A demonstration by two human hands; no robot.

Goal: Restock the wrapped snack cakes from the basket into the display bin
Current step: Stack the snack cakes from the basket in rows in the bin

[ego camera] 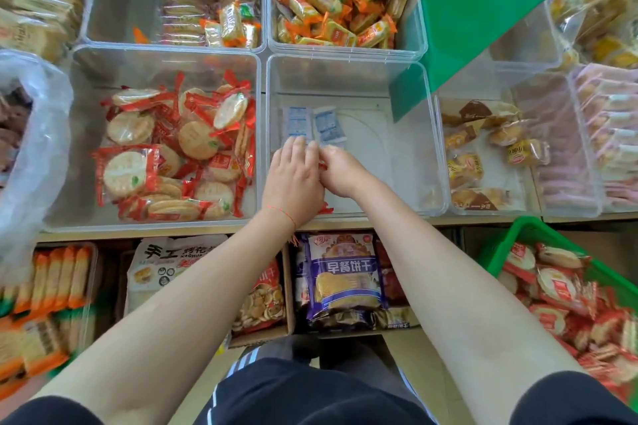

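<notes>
Both my hands are down inside the nearly bare clear display bin (419, 134) in the middle of the shelf. My left hand (293, 179) lies palm down with fairly straight fingers over red-wrapped snack cakes (326, 209), whose wrapper edges peek out beside my wrist. My right hand (340, 171) touches the left, its fingers curled in at a bit of red wrapper between the two hands. The green basket (511, 238) at the lower right holds several red-wrapped round cakes (556, 283).
Two white-and-blue sachets (310, 124) lie on the bin floor just beyond my fingers. The clear bin (83, 134) to the left holds similar red-wrapped cakes. Other filled bins surround it, a green card (483, 10) leans in at top right, and boxed snacks sit on the lower shelf.
</notes>
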